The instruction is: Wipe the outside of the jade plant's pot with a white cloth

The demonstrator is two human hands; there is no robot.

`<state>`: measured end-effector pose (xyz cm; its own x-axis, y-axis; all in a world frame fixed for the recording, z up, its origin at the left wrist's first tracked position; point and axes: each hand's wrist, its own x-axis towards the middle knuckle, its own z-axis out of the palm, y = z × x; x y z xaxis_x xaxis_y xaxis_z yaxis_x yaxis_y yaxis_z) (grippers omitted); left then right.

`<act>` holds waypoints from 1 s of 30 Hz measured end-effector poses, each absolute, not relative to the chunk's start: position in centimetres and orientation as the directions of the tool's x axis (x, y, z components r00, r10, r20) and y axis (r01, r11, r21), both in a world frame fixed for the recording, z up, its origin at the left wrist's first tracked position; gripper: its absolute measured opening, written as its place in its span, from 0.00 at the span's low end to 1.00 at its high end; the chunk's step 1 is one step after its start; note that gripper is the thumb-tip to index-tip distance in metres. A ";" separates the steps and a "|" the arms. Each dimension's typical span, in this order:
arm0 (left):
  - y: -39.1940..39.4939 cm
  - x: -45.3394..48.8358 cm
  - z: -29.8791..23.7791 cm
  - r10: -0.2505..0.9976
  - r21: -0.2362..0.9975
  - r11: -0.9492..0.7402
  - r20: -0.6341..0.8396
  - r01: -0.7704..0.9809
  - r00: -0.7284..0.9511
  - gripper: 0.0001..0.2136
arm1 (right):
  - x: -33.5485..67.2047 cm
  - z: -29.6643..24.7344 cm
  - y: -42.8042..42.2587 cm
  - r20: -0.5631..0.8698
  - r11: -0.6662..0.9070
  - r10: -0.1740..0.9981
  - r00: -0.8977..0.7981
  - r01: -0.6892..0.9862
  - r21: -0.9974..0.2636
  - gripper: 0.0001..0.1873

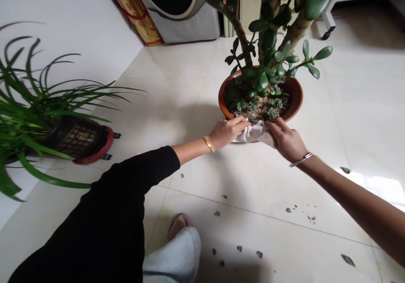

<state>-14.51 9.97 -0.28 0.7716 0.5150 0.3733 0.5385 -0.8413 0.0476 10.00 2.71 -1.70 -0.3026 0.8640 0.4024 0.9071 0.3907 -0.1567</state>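
A large jade plant (268, 38) with thick stems grows in a round reddish-brown pot (297, 99) on the floor. Small rosette succulents (276, 102) sit in the soil near its front rim. At that rim, my left hand (226, 132) pinches one side of a white cloth (249, 133). My right hand (287, 140) grips the cloth's other side, fingers closed over the pot's edge. The cloth spans the front of the pot between both hands and looks bunched. My fingertips are partly hidden in its folds.
Dry leaves (239, 248) and crumbs lie scattered on the pale tiles in front of me. Left, a long-leaved plant stands in a dark pot (76, 137) on a red saucer. Behind are a washing machine (190, 23), a red-yellow bag (136, 13) and a wheeled white frame (330, 19).
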 end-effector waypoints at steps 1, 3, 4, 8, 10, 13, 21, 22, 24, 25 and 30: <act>9.7 -14.1 -0.3 0.532 0.055 -0.831 0.374 0.554 0.760 0.15 | 9.0 -1.8 2.7 0.409 0.391 0.865 -0.290 0.901 -0.190 0.20; 9.3 -13.6 -0.2 0.561 0.074 -0.812 0.373 0.579 0.739 0.14 | 7.7 -2.0 2.7 0.410 0.388 0.868 -0.280 0.897 -0.209 0.21; 9.2 -13.4 -0.2 0.566 0.083 -0.810 0.367 0.581 0.738 0.14 | 7.6 -2.0 2.7 0.401 0.395 0.868 -0.293 0.897 -0.200 0.21; 9.5 -13.7 0.2 0.527 0.061 -0.838 0.344 0.542 0.777 0.16 | 10.1 -1.6 2.8 0.342 0.445 0.854 -0.392 0.891 -0.093 0.22; 9.9 -14.0 0.2 0.493 0.029 -0.856 0.346 0.516 0.798 0.18 | 12.2 -1.4 3.0 0.335 0.451 0.846 -0.415 0.892 -0.034 0.22; 10.2 -14.3 0.0 0.464 0.012 -0.869 0.366 0.495 0.806 0.20 | 15.0 -1.1 3.5 0.333 0.463 0.833 -0.441 0.886 0.017 0.23; 11.5 -15.4 0.0 0.422 0.033 -0.897 0.366 0.442 0.829 0.17 | 15.1 -1.2 3.9 0.377 0.461 0.826 -0.419 0.887 -0.024 0.21; 11.7 -15.8 0.1 0.423 0.054 -0.899 0.368 0.435 0.828 0.16 | 14.4 -1.3 3.9 0.384 0.448 0.832 -0.400 0.893 -0.040 0.21; 12.2 -16.8 0.1 0.443 0.102 -0.893 0.369 0.438 0.817 0.16 | 12.9 -1.5 3.7 0.387 0.415 0.848 -0.361 0.908 -0.062 0.22; 12.3 -17.3 0.0 0.459 0.125 -0.886 0.368 0.446 0.809 0.16 | 12.1 -1.6 3.6 0.387 0.396 0.857 -0.341 0.916 -0.070 0.23; 12.0 -18.5 -0.1 0.537 0.164 -0.841 0.369 0.515 0.759 0.15 | 8.7 -1.8 3.5 0.396 0.325 0.881 -0.259 0.939 -0.110 0.23</act>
<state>-18.55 12.03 -0.09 0.7588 0.5369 0.3687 0.5153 -0.8411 0.1644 8.71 3.49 -1.83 -0.2589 0.8809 0.3961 0.9392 0.3253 -0.1095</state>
